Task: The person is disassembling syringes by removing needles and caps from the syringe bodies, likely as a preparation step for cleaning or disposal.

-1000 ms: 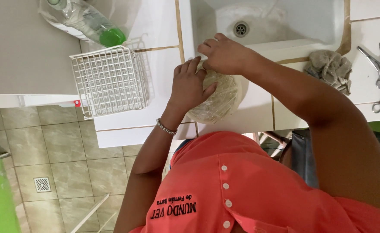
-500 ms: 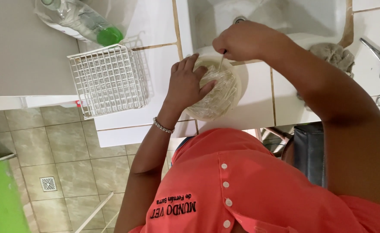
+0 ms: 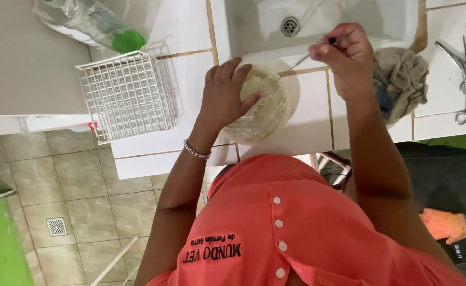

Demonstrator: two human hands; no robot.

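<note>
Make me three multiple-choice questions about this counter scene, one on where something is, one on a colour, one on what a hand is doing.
1. Where is the white wire basket?
A. in the sink
B. on the counter beside the left hand
C. on the floor

2. What colour is the liquid in the clear bottle?
A. red
B. blue
C. green

3. What is the right hand doing?
A. pinching a thin metal tool
B. resting flat and empty
C. gripping the cloth

Answers:
1 B, it stands on the white counter by the left hand, which rests on the round bowl.
2 C, green shows at the bottle's end.
3 A, the thin metal tool runs from its fingers toward the bowl.
</note>
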